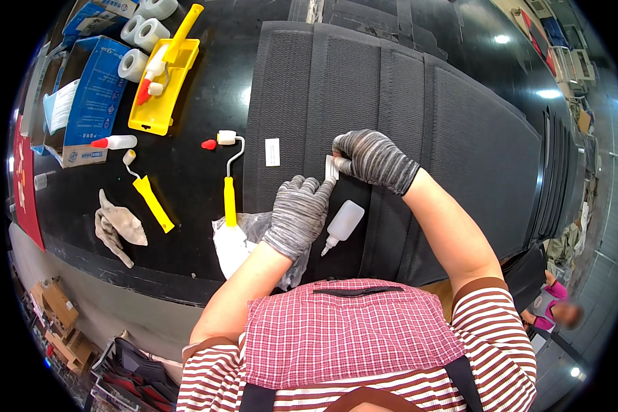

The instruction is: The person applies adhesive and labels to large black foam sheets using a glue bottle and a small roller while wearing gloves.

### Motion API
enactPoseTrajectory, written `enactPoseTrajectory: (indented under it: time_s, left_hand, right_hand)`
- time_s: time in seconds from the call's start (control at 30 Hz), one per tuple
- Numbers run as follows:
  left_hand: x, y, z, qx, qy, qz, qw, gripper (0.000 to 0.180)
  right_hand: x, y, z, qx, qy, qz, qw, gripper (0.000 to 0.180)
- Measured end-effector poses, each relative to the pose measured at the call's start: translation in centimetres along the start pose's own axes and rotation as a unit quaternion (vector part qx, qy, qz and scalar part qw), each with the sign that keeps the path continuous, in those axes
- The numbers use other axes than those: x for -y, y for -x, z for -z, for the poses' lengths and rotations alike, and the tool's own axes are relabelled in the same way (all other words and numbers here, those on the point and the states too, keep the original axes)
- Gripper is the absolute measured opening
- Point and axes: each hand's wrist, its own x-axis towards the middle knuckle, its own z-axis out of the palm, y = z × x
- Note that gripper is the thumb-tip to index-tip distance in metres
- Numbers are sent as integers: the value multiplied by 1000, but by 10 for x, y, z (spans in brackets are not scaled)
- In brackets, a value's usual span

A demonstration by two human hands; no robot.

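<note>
Both of my hands wear grey striped knit gloves and meet over a small white label [330, 169] at the black textured panel [350, 89]. My right hand [378, 161] is closed, pinching the upper part of the label between thumb and fingers. My left hand [299, 214] has its fingers together, their tips at the label's lower end; its thumb is hidden. A second white label [272, 152] lies flat on the panel to the left. Just right of my left hand, a translucent squeeze bottle [345, 220] with a narrow nozzle lies on its side.
Left of the panel lie yellow-handled rollers [229, 199], a red cap [209, 144], a red-tipped bottle [120, 142] and a crumpled glove [120, 226]. Beyond are a yellow tray [156, 113], tape rolls [150, 34] and a blue carton [96, 96]. Another person [556, 309] is far right.
</note>
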Motion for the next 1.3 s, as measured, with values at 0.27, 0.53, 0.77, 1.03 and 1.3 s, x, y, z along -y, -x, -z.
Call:
enactPoseTrajectory:
  time_s: [0.27,0.53,0.77,1.03,1.3]
  left_hand:
    - [-1,-2,2,25,-2,4,1000,38]
    - [5,6,25,-36,132,22,990,29]
    - [73,49,62,-6,-47,349,936,43]
    - [72,53,67,-69,286,298,908,28]
    - [-16,46,64,24,567,230,791,26]
  right_hand:
    - [1,8,-2,-135,-46,-42,989,26]
    - [3,12,0,-244,-120,-70,960,24]
    - [2,59,-29,-296,-262,-72,916,16]
    - [77,101,-62,-253,-416,-22,873,28]
    - [106,120,-84,-157,-458,-26,875,62]
